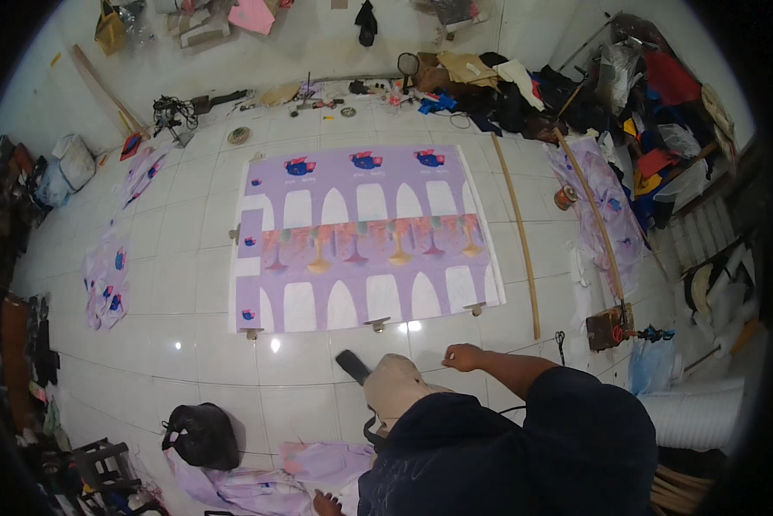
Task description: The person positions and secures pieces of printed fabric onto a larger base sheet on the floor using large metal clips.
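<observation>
Neither of my hands is in view. A person in a dark blue top (507,447) and a beige cap (395,385) bends over at the bottom of the head view. Their one visible hand (464,356) reaches out over the white tiled floor (189,284), just short of the near edge of a large purple printed cloth (361,241). The cloth lies flat on the tiles. Small weights sit along its edges, one (376,324) at the near edge and another (475,306) at the near right corner. A bare foot (322,503) shows at the bottom edge.
A long wooden stick (517,232) lies right of the cloth, with a second one (595,219) on more purple fabric (606,206). A black bag (202,434) and crumpled purple cloth (257,486) lie at lower left. Piles of fabric and clutter line the far wall and right side.
</observation>
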Motion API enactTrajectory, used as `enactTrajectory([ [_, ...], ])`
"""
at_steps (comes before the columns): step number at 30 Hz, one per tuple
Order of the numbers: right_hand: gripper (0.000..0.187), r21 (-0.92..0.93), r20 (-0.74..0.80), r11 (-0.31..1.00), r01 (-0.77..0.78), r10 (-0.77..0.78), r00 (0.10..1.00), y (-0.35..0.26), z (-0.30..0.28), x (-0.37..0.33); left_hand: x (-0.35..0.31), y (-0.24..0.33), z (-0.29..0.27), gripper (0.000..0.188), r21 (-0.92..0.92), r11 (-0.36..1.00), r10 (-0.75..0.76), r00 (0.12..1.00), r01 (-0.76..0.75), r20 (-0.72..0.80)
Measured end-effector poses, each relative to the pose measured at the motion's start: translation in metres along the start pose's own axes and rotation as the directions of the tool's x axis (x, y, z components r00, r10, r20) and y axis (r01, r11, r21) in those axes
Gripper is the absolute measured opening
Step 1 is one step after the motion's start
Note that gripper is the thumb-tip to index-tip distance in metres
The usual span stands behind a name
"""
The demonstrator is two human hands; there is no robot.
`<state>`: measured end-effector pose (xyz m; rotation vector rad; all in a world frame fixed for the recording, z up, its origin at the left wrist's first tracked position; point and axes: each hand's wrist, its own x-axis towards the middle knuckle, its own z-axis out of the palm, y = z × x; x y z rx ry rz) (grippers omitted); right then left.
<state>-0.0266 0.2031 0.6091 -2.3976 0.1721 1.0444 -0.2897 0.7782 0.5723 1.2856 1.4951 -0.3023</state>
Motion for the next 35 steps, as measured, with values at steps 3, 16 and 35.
enactTrajectory([
  [3,0.046,-0.083,0.112,0.989,-0.121,0.13,0.985,-0.004,0.004,0.016,0.021,0.041,0.046,0.04,0.318,0.901,0.221,0.942,-0.297,0.254],
  [16,0.04,0.035,-0.015,0.996,0.079,-0.079,0.997,-0.3,-0.062,0.218,0.088,0.293,-0.014,0.045,-0.004,0.989,0.146,0.989,-0.146,-0.021],
  [35,0.047,0.076,0.01,0.977,-0.199,0.198,0.98,-0.609,0.029,0.336,0.45,0.6,-0.263,0.05,0.029,0.996,-0.089,0.99,0.086,0.108],
])
